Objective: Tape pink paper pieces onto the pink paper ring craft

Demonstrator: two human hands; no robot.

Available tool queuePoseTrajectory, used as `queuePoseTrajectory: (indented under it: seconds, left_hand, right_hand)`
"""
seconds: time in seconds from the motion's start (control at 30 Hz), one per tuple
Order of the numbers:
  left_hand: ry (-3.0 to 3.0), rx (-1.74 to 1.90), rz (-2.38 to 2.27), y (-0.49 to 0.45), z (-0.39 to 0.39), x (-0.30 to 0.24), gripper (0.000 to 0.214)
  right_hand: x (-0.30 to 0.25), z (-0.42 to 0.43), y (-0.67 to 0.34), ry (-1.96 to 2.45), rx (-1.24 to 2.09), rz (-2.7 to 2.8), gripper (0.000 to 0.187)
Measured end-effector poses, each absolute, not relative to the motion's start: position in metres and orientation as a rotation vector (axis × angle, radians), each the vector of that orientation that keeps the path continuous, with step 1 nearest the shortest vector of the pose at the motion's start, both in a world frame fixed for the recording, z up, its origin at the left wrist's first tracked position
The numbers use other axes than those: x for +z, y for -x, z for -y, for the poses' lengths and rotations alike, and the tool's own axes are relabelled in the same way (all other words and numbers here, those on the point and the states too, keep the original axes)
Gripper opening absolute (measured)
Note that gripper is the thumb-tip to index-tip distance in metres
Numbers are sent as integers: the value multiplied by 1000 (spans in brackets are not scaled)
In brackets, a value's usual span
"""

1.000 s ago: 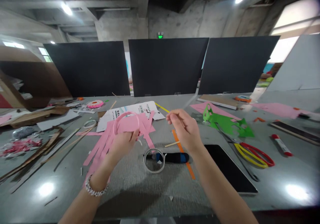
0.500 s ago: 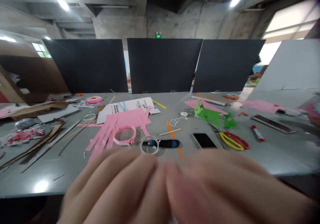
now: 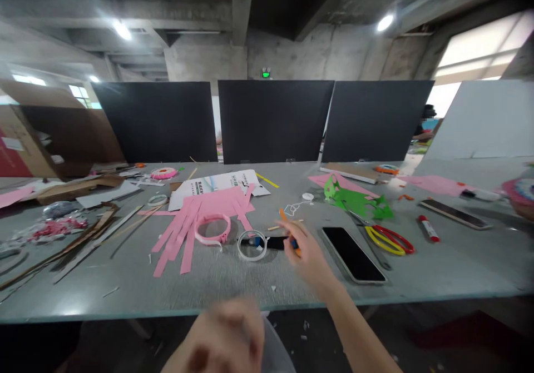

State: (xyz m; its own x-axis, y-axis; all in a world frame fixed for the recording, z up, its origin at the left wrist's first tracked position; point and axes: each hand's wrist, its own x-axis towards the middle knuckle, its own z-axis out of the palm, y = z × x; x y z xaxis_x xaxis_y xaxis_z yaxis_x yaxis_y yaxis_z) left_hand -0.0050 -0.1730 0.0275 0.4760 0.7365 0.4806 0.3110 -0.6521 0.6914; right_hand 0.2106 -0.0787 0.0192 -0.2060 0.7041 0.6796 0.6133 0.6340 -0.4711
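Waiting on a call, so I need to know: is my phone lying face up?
Face up: the phone lies flat on the table with its dark, glossy black screen showing toward the camera.

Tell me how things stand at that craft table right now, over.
Right hand at an orange paper strip, holding unclear. Left hand blurred, below the table edge. Black-and-blue handle and tape roll just left of the right hand.

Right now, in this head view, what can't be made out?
- Left hand: blurred and cut off by the bottom edge, so anything held cannot be told.
- Black-handled tool: partly hidden by the right hand and a tape roll.
- White printed sheet: wording too small to read.
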Motion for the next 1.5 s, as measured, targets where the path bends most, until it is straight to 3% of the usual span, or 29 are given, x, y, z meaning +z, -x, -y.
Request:
queuePoseTrajectory:
  seconds: [0.1,0.2,0.33,0.53,0.87,1.07,1.23,1.5]
  left_hand:
    - [-2325,983,-1182,-19,126,8,22]
    - [-2402,876,-1568,-38,73,-15,45]
    - [-2377,889,-1576,-40,42,-28,18]
    - [-2300,943,-1393,-17,66,-12,15]
    - [-2357,846,-1339,-2,90,1,23]
    - [-2474,802,-1423,3,94,-20,17]
    - [-2581,774,-1536,2,90,-42,19]
    - [-2408,1076,-1747,6,89,-52,37]
  right_hand:
    - [-12,23,-209,1199,340,2110,52]
    - [-31,-5,-206,1188,412,2189,38]
    - [-24,-5,-203,1141,511,2193,9]
    - [5,31,-205,1021,700,2142,16]
    - [15,70,-206,1024,602,2135,17]
    - [2,25,-219,1419,387,1956,34]
    - [-12,-35,-164,1607,415,2100,23]
    - [-22,-64,-127,1877,492,2064,26]
